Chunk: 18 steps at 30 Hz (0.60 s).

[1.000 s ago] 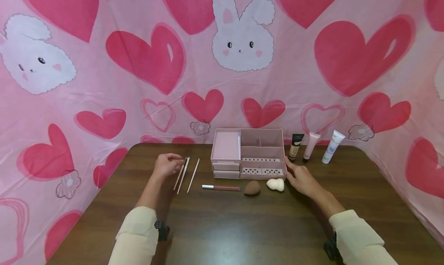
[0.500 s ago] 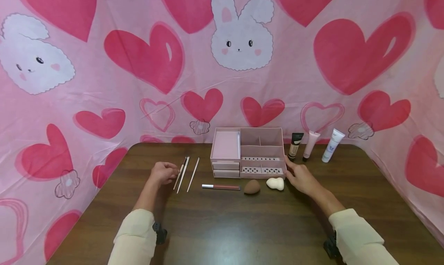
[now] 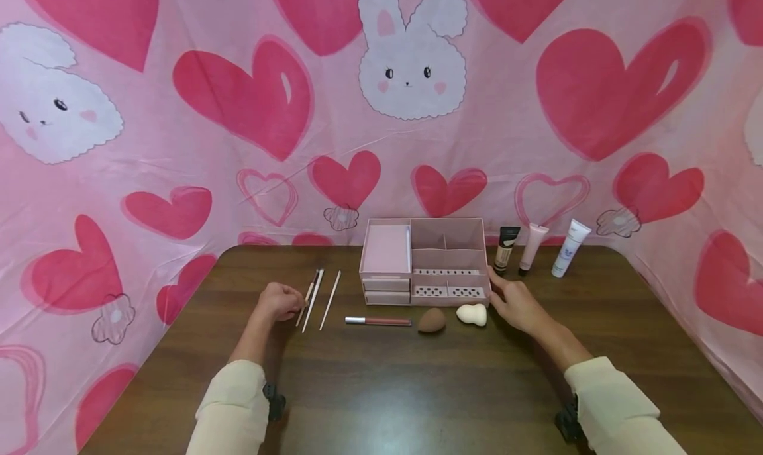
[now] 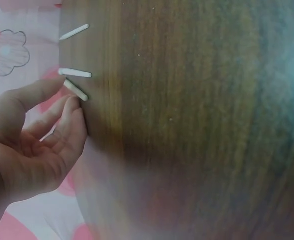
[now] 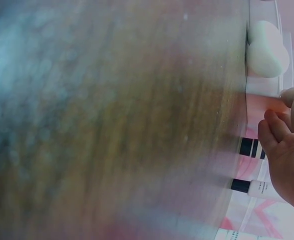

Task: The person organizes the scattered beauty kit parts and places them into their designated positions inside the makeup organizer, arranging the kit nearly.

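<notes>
In the head view my left hand [image 3: 280,303] is at the left end of a row of thin makeup brushes. Its thumb and fingers pinch the leftmost makeup brush [image 3: 301,318], which has a dark tip and lies slanted on the table. Close beside that one are a white-handled brush [image 3: 311,306] and, further right, another thin pale stick [image 3: 330,301]. My right hand [image 3: 517,306] rests with fingers and thumb against the right side of a pink makeup organizer [image 3: 387,250]. In the right wrist view its fingertips touch the organizer's side wall [image 5: 262,103].
A lip gloss tube [image 3: 378,321], a brown sponge [image 3: 432,320] and a cream sponge [image 3: 472,314] lie before the organizer. Right of it stand a black-and-beige tube [image 3: 506,250], a pink tube [image 3: 532,248] and a white tube [image 3: 570,248]. A heart-print cloth hangs behind the table.
My left hand has come down slightly toward the leftmost brush, its fingers closing in on the handle. My right hand stays against the organizer.
</notes>
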Each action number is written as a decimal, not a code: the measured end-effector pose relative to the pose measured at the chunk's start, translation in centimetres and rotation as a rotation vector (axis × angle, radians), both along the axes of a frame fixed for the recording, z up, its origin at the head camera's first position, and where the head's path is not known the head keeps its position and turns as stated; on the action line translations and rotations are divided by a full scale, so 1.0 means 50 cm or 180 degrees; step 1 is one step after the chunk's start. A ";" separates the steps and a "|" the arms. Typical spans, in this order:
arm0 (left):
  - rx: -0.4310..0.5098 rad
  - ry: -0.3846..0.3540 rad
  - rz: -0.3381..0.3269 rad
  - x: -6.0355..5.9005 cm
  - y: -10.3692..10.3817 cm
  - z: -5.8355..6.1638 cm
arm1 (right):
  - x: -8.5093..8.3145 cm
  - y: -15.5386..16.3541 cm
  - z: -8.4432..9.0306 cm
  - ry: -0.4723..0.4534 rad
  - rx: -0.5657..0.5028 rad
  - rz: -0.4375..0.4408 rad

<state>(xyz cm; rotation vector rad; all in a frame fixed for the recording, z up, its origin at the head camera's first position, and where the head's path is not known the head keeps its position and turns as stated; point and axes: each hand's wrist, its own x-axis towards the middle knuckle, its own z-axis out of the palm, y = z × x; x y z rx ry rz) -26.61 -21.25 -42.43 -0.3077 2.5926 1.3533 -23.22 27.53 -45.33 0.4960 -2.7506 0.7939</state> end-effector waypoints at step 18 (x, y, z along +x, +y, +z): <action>-0.0499 0.0127 -0.0043 -0.016 0.002 -0.002 | 0.001 -0.001 0.000 0.0110 -0.0028 0.0021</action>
